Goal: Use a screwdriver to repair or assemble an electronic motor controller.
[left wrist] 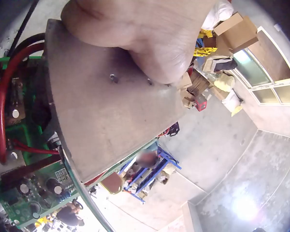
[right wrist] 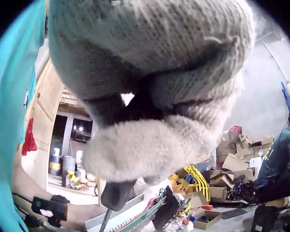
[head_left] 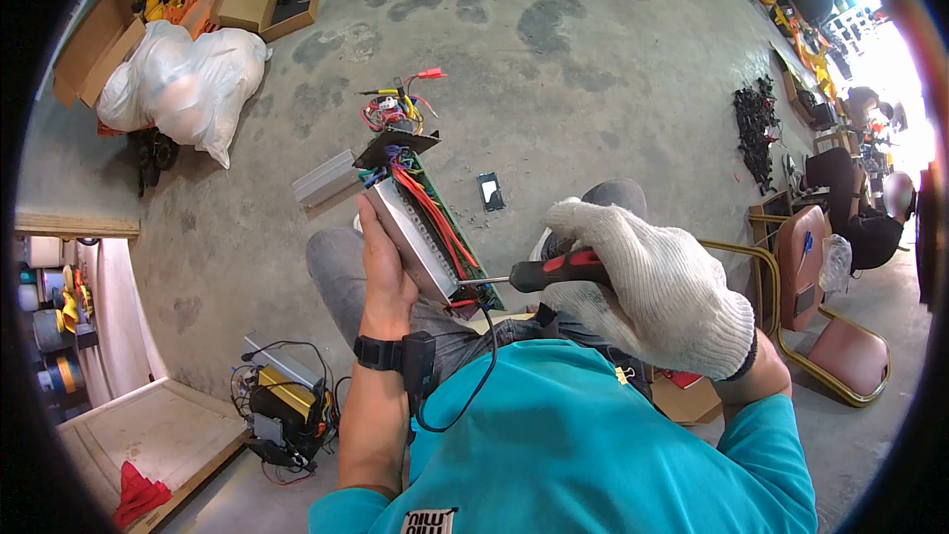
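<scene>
In the head view my bare left hand holds a metal-sided module with a green circuit board and red wires. My right hand, in a white knitted glove, grips a black and red screwdriver; its shaft reaches the near end of the module. The left wrist view shows my left hand against the flat metal side. In the right wrist view gloved fingers curl round the screwdriver handle.
A metal cover and a small dark rectangular item lie on the floor. Another wired device is at the lower left. White bags and open boxes stand upper left, chairs at right.
</scene>
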The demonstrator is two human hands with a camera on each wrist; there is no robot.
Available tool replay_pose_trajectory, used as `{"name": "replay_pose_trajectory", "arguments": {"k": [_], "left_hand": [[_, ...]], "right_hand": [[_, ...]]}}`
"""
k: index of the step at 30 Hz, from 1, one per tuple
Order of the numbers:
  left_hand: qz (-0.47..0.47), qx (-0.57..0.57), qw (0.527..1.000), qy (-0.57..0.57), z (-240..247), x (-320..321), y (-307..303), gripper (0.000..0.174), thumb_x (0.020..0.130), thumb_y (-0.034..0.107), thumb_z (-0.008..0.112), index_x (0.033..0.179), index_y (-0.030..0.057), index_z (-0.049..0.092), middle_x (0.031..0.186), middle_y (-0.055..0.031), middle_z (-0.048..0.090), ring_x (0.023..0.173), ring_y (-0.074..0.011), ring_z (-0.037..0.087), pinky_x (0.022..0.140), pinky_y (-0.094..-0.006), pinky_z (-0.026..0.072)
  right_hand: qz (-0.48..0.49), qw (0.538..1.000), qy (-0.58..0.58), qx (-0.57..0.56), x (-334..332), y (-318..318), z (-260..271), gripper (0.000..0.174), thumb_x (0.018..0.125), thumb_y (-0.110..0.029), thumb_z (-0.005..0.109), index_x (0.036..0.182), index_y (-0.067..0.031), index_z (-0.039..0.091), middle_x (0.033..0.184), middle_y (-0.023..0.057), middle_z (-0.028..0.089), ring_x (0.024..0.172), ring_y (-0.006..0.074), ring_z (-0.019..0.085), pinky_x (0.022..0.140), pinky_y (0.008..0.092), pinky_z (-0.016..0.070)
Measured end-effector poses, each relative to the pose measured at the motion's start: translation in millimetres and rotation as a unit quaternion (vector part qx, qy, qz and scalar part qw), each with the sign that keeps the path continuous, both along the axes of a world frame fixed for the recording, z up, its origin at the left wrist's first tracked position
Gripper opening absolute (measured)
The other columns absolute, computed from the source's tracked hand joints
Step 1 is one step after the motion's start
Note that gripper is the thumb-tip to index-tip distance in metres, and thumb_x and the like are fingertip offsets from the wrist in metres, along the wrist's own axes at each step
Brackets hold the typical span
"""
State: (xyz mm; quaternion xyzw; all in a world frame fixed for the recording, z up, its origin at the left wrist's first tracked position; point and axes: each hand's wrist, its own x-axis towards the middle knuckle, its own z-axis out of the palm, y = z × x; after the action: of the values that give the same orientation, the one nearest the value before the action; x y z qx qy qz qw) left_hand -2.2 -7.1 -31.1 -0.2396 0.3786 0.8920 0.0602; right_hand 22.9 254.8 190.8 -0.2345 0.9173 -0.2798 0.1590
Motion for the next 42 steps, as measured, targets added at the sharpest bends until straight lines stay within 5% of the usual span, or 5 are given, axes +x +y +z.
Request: {"name": "replay_pose_trajectory", "arguments": {"k": [6,12,34,37,42], "left_hand": [[0.015,0.018,1.0,0.008,-6,-1,-1,0.071,0.104,0.073,0.043,0.129,0.0096,0.064,0.107,-0.008,0.072,0.092,-0.021,0.071,0.082,-0.0401,0.0626],[0.001,0.013,1.0,0.001,5,0,1,0.07,0.104,0.073,0.042,0.128,0.0102,0.064,0.106,-0.0074,0.072,0.091,-0.0203,0.071,0.08,-0.0397,0.0623],[-0.004,0.036,0.999,0.021,-15,-1,-5,0.067,0.105,0.071,0.042,0.125,0.0109,0.065,0.104,-0.0061,0.071,0.089,-0.0203,0.071,0.078,-0.0395,0.0622],[0.011,0.024,1.0,0.004,-16,-3,-2,0.066,0.105,0.071,0.042,0.124,0.0121,0.065,0.102,-0.0047,0.071,0.087,-0.0195,0.071,0.077,-0.0389,0.0618],[0.016,0.033,0.999,-0.003,-15,-11,-6,0.063,0.106,0.07,0.041,0.125,0.0146,0.065,0.101,-0.0019,0.071,0.085,-0.0169,0.069,0.076,-0.0368,0.061]], "right_hand": [[0.136,0.983,0.082,-0.094,-8,11,-8,0.054,0.091,-0.019,0.077,0.139,-0.007,0.054,0.118,0.02,0.064,0.097,0.0396,0.073,0.079,0.0473,0.0592],[-0.007,0.999,-0.041,-0.019,0,-2,4,0.059,0.088,-0.013,0.078,0.14,-0.0077,0.053,0.12,0.0183,0.065,0.102,0.0397,0.072,0.084,0.0473,0.0593],[0.066,0.994,0.013,-0.084,-9,5,-2,0.035,0.09,-0.016,0.078,0.121,-0.007,0.065,0.104,0.0141,0.07,0.094,0.0364,0.073,0.08,0.0446,0.0593],[-0.012,0.991,0.065,-0.118,-16,23,7,0.036,0.079,-0.005,0.08,0.112,-0.0021,0.068,0.102,0.013,0.072,0.091,0.0256,0.073,0.078,0.0351,0.0563],[-0.208,0.966,-0.011,-0.155,-50,47,-13,0.028,0.089,-0.007,0.073,0.115,0.0036,0.066,0.093,0.0084,0.072,0.083,0.0122,0.068,0.073,0.0278,0.0548]]}}
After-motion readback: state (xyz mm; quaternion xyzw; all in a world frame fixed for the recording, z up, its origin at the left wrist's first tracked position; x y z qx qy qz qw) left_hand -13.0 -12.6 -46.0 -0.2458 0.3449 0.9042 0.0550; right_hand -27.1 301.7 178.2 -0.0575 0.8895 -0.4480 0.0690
